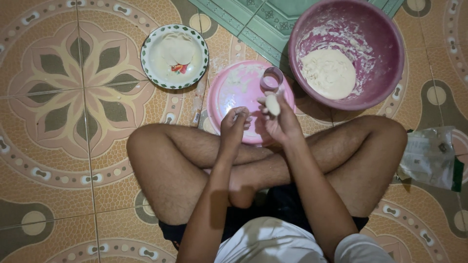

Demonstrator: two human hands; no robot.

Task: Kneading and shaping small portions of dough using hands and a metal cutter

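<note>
A small piece of dough (272, 104), pale cream and smooth, shaped like a short oval, is held upright in the right hand (279, 122). It is pinched between the thumb and the fingers (263, 101), which are dusted with flour, and it is carried just above the near edge of the pink tray (224, 100). The left hand (234, 124) is held beside it with the fingers curled in and pressed together; whether something small is kept inside them cannot be told.

The near rim of the pink tray is hidden behind both hands and the crossed legs. The clear plastic bag (429, 156) at the right is crumpled and its contents are hard to make out.

A light film of flour is spread over the pink tray, and a small pink ring cutter (271, 79) is stood on it near the far side. A flattened round mass of dough (329, 73) is held in the large purple basin (380, 34), whose inner wall is smeared with white residue. Thin round dough sheets (176, 48) are stacked in the white plate with a green rim (146, 48), set on the tiled floor (58, 146).
</note>
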